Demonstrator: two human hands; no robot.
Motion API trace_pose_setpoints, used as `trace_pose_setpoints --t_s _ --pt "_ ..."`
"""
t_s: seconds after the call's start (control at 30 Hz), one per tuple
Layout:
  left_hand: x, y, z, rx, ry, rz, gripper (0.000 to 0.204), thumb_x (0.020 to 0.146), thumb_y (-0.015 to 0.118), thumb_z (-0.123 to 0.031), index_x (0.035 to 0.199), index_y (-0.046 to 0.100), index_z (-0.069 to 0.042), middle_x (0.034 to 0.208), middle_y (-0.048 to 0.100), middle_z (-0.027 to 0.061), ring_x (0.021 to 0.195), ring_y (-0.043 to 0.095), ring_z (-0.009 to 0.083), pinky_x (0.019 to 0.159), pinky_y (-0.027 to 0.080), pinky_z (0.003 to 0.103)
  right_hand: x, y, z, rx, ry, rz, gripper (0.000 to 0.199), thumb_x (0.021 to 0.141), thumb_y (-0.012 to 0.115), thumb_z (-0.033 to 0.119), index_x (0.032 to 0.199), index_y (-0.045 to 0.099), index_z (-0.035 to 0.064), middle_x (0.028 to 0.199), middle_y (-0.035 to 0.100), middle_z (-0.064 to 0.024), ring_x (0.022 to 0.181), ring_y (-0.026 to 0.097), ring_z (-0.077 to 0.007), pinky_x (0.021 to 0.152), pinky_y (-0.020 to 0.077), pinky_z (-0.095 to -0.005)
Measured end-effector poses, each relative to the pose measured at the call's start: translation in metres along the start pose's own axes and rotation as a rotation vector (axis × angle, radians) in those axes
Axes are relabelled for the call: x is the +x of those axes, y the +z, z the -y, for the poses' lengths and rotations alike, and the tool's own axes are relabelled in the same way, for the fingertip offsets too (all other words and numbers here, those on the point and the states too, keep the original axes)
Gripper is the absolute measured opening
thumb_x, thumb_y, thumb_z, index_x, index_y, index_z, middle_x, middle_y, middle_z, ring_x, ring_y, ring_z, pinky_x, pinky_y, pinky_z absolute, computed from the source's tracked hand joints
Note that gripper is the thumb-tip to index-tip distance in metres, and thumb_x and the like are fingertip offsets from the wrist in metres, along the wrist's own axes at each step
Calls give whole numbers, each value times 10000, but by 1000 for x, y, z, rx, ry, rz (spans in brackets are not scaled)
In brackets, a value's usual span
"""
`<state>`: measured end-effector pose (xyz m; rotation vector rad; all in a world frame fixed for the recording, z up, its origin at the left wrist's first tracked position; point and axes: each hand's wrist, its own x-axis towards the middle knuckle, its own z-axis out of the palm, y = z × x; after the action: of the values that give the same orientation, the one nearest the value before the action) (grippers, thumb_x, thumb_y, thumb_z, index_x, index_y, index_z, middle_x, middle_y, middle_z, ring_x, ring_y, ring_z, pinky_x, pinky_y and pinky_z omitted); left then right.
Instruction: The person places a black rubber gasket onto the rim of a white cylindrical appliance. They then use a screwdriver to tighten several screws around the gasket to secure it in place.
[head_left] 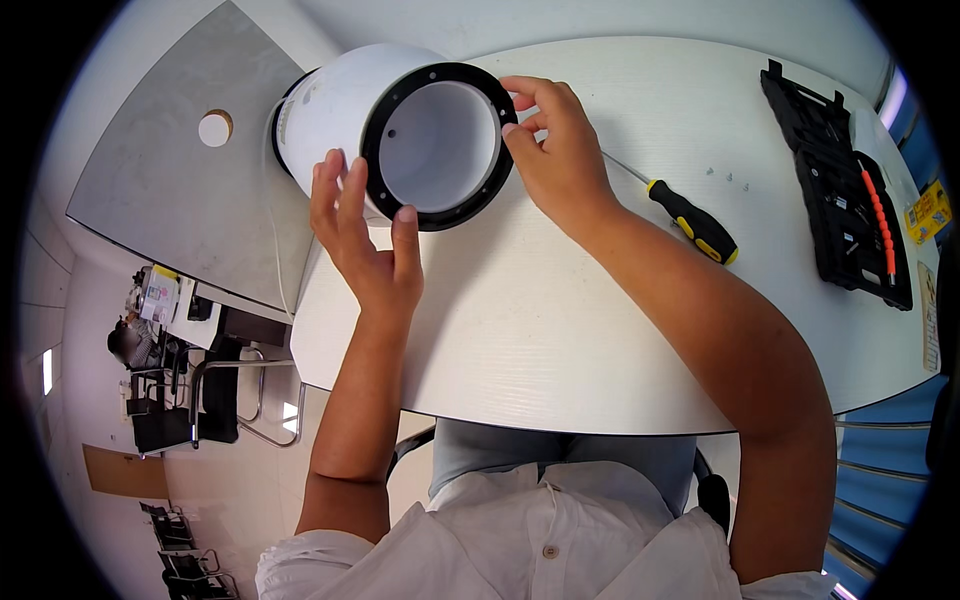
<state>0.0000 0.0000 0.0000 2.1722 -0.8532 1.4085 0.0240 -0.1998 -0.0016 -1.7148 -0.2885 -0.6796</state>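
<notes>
L hand (367, 250), half-open w/ fingers spread, was at lower-L side of white, hollow, black-rimmed cylinder (348, 108) on white wood-grain table's (560, 330) far-L; R hand (562, 155), part-curled, met R rim, grip unclear.

Room interior, as I see it.
Counter (560, 370): one, white, faintly grained, curved outline, thin dark edging.
Grey desk (160, 190): one, at the counter's left, top pierced by a round hole (215, 128).
Wall (650, 20): plain, white, behind the counter.
Floor (270, 490): pale, smooth.
Black chairs (220, 390): metal-framed, beyond the grey desk; a further group of dark chairs (180, 545), lower left.
White desk (190, 320): one, distant, loaded with items too small to tell.
Brown panel (125, 470): one, door or board uncertain.
Light strips: two, one far left (47, 370), one upper right (893, 98).
Blue surface (875, 495): at right, crossed by metal bars.
</notes>
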Motion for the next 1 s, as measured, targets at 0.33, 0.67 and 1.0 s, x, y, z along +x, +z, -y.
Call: trace_pose_setpoints --t_s 0.33,0.67,1.0 --pt "3 1 2 -70 -3 -80 386 942 549 -234 1275 493 -47 1391 360 162 1312 358 335 1060 308 443 1 1 1 15 146 81 376 797 580 -18 1143 496 101 984 506 -58 733 551 -177 684 476 -325" --pt "2 -2 -9 26 60 -9 538 869 555 -210 1345 380 -30 1423 346 177 1340 304 334 1094 229 465 3 -1 -6 -24 159 31 311 765 572 42 1063 489 78 746 553 -53 662 563 -200 624 462 -335" --pt "-6 3 -7 -273 238 -137 553 878 512 -400 1343 428 -113 1401 351 240 1327 323 378 1104 168 509 -2 0 -5 185 171 266 329 759 531 22 1077 447 36 705 599 -95 654 577 -201 654 449 -319"
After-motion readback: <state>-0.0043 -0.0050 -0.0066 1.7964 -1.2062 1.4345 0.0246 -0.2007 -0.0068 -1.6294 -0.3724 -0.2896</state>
